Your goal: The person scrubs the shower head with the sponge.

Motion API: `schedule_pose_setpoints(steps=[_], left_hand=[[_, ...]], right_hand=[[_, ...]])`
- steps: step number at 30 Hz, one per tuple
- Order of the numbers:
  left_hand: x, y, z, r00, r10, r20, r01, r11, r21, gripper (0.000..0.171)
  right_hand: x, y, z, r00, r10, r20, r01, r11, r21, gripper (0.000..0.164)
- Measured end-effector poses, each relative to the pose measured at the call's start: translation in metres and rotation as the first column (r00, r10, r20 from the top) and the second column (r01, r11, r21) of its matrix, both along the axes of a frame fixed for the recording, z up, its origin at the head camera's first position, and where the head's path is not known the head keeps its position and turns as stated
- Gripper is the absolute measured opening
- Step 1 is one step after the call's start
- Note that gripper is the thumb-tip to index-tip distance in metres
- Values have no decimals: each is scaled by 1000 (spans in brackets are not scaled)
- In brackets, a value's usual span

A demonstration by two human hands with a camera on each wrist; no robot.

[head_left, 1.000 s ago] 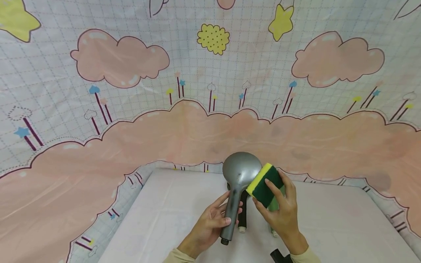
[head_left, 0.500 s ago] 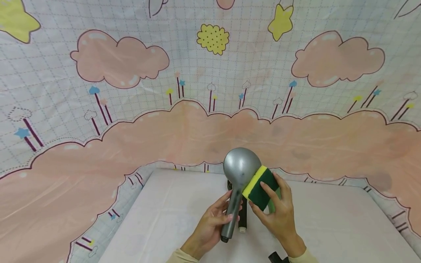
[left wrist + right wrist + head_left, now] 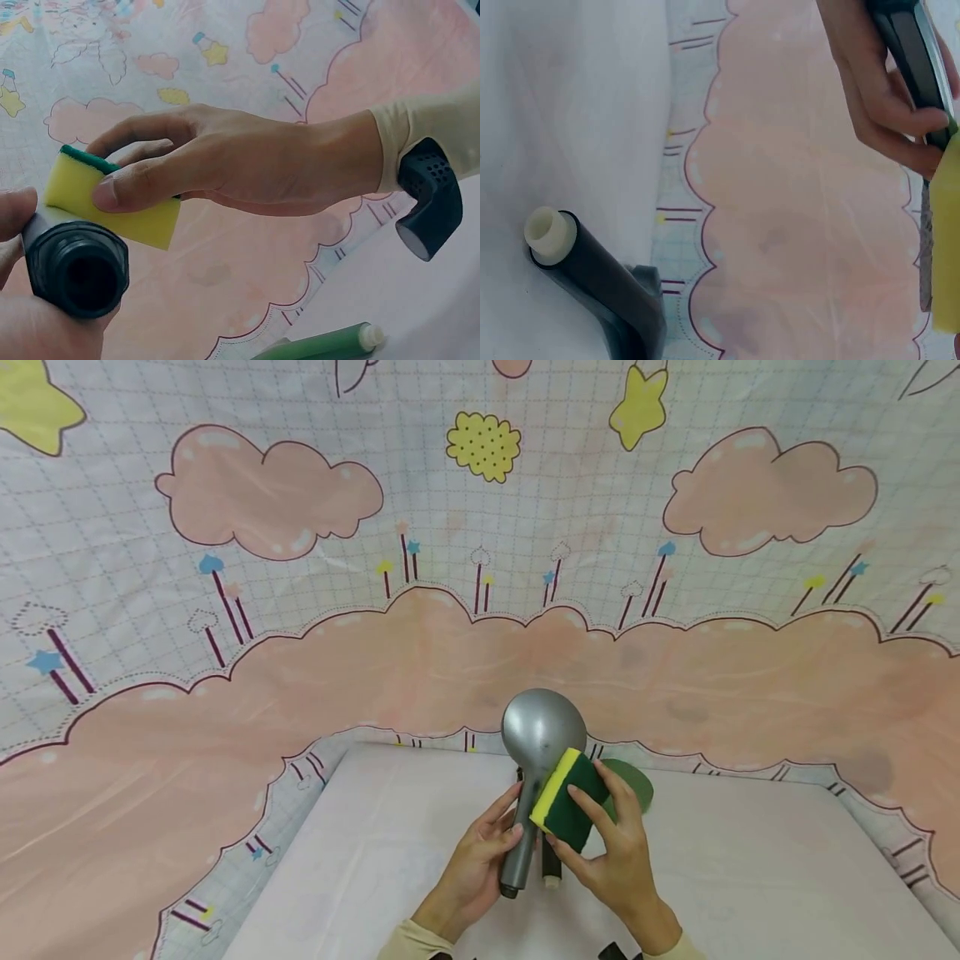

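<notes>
My left hand (image 3: pixel 476 872) holds a grey shower head (image 3: pixel 543 727) upright by its handle, the rounded back of its head showing in the head view. With the fingers and thumb of my right hand (image 3: pixel 618 872) I grip a yellow and green sponge (image 3: pixel 572 802). Its yellow side lies against the neck and upper handle. The left wrist view shows the handle's dark open end (image 3: pixel 82 274) close up, beside the sponge (image 3: pixel 120 206). In the right wrist view the left hand (image 3: pixel 877 90) is round the handle (image 3: pixel 919 64), and the sponge (image 3: pixel 946 240) is cut off at the edge.
On the white table (image 3: pixel 360 843), behind the hands, lie a green shower head (image 3: pixel 636 789) and a black-handled one (image 3: pixel 551 864) with a pale end, both partly hidden. A dark wrist device (image 3: pixel 431 199) sits on the right sleeve. Patterned cloth (image 3: pixel 420 677) surrounds the table.
The sponge and right hand have moved left and down, from beside the shower head's round part to its neck and handle. The shower head has shifted slightly up; more of the green one shows.
</notes>
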State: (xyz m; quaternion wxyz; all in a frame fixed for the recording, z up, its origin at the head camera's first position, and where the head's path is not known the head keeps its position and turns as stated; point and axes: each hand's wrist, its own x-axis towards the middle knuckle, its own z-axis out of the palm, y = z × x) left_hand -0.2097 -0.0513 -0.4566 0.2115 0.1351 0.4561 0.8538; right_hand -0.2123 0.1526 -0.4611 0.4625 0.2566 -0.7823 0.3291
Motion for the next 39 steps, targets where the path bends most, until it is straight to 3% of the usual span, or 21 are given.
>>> schedule_pose_setpoints(steps=[8, 22, 30, 39], left_hand=[[-3, -4, 1, 1000, 13, 17, -13, 1000, -14, 58], [0, -4, 5, 996, -24, 83, 18, 997, 77, 59], [-1, -6, 3, 998, -22, 66, 20, 999, 27, 56], [-1, -4, 1, 999, 7, 36, -6, 1000, -22, 52]], right_hand=[[5, -6, -2, 1000, 21, 12, -21, 1000, 14, 58], [-3, 8, 10, 999, -25, -38, 26, 999, 31, 61], [-2, 14, 10, 998, -66, -3, 66, 997, 28, 63], [-1, 9, 9, 999, -32, -20, 32, 999, 19, 60]])
